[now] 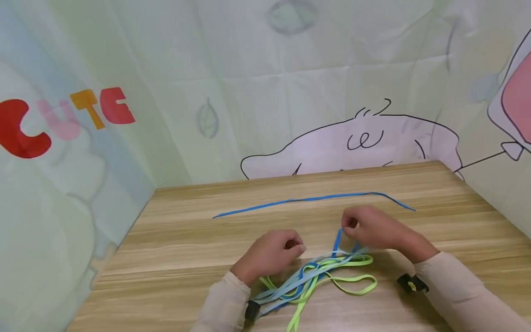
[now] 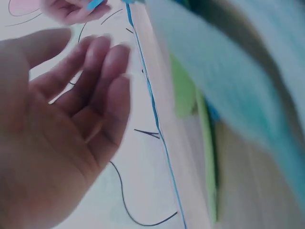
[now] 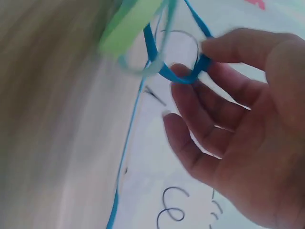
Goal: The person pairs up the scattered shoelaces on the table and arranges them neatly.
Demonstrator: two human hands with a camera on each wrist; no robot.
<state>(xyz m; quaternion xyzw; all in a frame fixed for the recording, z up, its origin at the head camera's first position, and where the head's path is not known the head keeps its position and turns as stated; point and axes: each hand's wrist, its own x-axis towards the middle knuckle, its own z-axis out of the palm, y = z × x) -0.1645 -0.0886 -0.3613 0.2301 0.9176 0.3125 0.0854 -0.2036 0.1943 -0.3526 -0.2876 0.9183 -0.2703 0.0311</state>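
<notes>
My right hand (image 1: 371, 226) pinches a blue shoelace (image 1: 338, 242) between thumb and index finger. In the right wrist view that lace (image 3: 178, 78) bends in a loop below the fingertips. It runs down into a tangled pile of light blue (image 1: 304, 276), lime green (image 1: 358, 286) and blue laces on the table. My left hand (image 1: 271, 251) hovers over the pile's left side, fingers loosely curled with nothing between them. The left wrist view shows its bare palm (image 2: 52, 143), with a light blue lace (image 2: 224, 71) close by, blurred.
Beyond the hands a single blue lace (image 1: 307, 199) lies stretched across the wooden table (image 1: 178, 240), its right end bending toward me. A printed cloth (image 1: 232, 92) hangs behind the table's back edge and along its left side. Dark wrist cameras (image 1: 412, 283) sit at both sleeves.
</notes>
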